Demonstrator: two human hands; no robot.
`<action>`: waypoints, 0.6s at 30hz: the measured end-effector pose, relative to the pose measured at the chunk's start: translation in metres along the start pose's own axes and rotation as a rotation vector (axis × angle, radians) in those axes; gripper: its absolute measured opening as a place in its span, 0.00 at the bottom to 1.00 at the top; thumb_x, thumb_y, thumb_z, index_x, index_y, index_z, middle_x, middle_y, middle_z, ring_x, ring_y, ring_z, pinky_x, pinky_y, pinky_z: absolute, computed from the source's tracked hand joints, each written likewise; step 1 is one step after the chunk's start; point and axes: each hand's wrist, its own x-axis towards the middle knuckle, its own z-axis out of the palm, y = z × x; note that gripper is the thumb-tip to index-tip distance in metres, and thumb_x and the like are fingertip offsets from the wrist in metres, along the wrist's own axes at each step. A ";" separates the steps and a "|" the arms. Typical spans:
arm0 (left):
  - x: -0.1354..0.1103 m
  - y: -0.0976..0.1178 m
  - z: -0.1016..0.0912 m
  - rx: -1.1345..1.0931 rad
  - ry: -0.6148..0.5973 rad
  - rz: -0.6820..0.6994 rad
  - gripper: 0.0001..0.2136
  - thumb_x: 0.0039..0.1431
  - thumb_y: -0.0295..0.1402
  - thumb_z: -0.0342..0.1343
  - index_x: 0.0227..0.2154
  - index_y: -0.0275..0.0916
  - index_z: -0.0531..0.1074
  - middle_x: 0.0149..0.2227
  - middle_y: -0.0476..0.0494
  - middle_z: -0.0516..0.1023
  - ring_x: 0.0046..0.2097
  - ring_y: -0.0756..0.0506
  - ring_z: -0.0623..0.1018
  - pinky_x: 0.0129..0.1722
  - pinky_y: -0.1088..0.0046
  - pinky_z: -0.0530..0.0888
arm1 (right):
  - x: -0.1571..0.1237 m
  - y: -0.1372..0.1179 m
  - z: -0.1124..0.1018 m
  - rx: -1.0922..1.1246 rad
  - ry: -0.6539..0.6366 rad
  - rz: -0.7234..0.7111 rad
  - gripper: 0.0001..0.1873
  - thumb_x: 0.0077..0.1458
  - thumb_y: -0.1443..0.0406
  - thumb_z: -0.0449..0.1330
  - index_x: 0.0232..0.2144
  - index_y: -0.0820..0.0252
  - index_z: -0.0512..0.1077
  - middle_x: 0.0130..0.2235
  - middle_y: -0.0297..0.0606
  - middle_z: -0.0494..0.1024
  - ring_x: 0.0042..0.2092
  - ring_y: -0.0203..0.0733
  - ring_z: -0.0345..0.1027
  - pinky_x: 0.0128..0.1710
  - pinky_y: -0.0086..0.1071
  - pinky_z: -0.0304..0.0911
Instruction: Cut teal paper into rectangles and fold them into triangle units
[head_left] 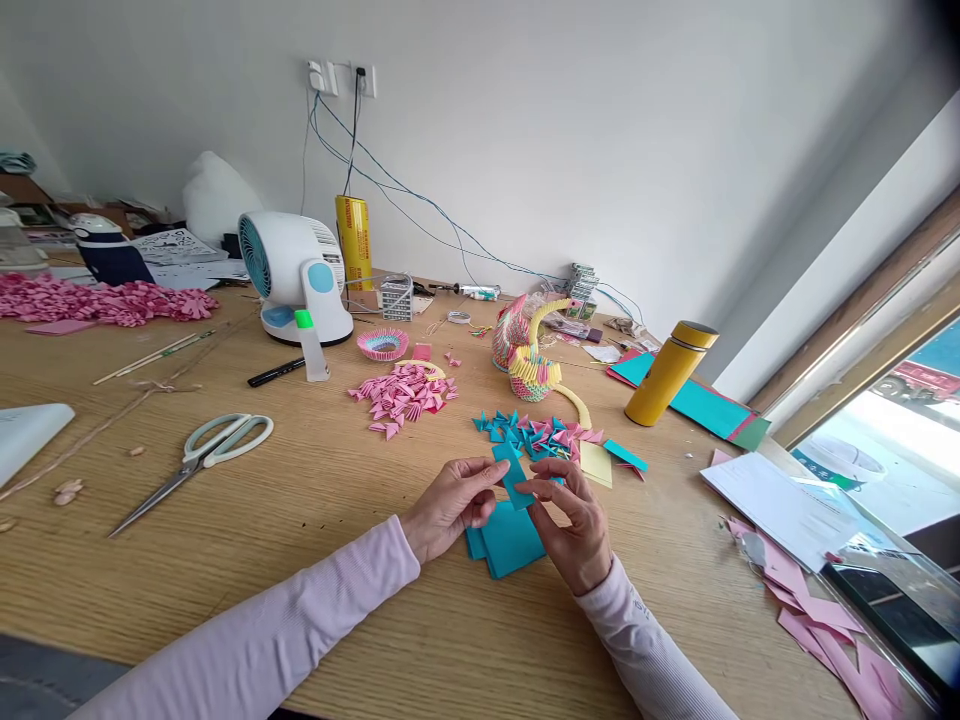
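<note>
A narrow blue paper strip (510, 473) is held up between both hands over the table. My left hand (456, 500) pinches its left side between thumb and fingers. On the strip's right side, my right hand (571, 520) grips it with thumb and fingertips. Beneath the hands lies a stack of blue paper pieces (514, 545), partly covered by my right hand. Just beyond them is a pile of folded blue paper pieces (517, 436), with some pink ones at its right. A pale yellow paper square (596, 463) lies beside that pile.
Scissors (202, 455) lie at left. A pink folded-paper pile (405, 395), a glue bottle (313, 345) and a white fan (300, 270) stand farther back. Paper models (532, 370) and a yellow thermos (670, 373) are beyond the hands. Pink paper strips (817, 610) lie at right.
</note>
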 end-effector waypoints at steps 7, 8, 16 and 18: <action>0.000 -0.003 -0.001 0.048 0.069 0.069 0.16 0.47 0.42 0.64 0.26 0.33 0.70 0.17 0.55 0.66 0.16 0.58 0.65 0.15 0.83 0.56 | -0.001 0.003 0.003 -0.089 -0.031 -0.011 0.10 0.55 0.70 0.59 0.39 0.54 0.76 0.43 0.43 0.72 0.40 0.43 0.70 0.38 0.37 0.69; 0.000 -0.002 0.000 0.073 0.070 0.077 0.16 0.48 0.42 0.64 0.26 0.34 0.70 0.16 0.55 0.67 0.16 0.57 0.65 0.15 0.82 0.56 | -0.001 0.003 0.004 -0.080 -0.015 0.007 0.09 0.56 0.69 0.58 0.38 0.53 0.76 0.42 0.43 0.72 0.40 0.43 0.70 0.38 0.37 0.69; -0.003 0.000 0.005 0.286 0.082 0.180 0.17 0.50 0.45 0.61 0.25 0.33 0.72 0.15 0.50 0.71 0.17 0.53 0.70 0.14 0.82 0.61 | 0.000 0.002 0.006 0.121 0.043 0.236 0.07 0.56 0.63 0.59 0.31 0.57 0.76 0.38 0.42 0.74 0.36 0.41 0.69 0.27 0.31 0.67; -0.003 -0.001 0.005 0.314 0.072 0.191 0.17 0.50 0.46 0.60 0.25 0.33 0.73 0.18 0.48 0.74 0.18 0.53 0.71 0.14 0.81 0.62 | 0.001 0.002 0.007 0.172 0.044 0.305 0.08 0.56 0.62 0.59 0.29 0.57 0.76 0.37 0.42 0.73 0.36 0.41 0.69 0.26 0.30 0.66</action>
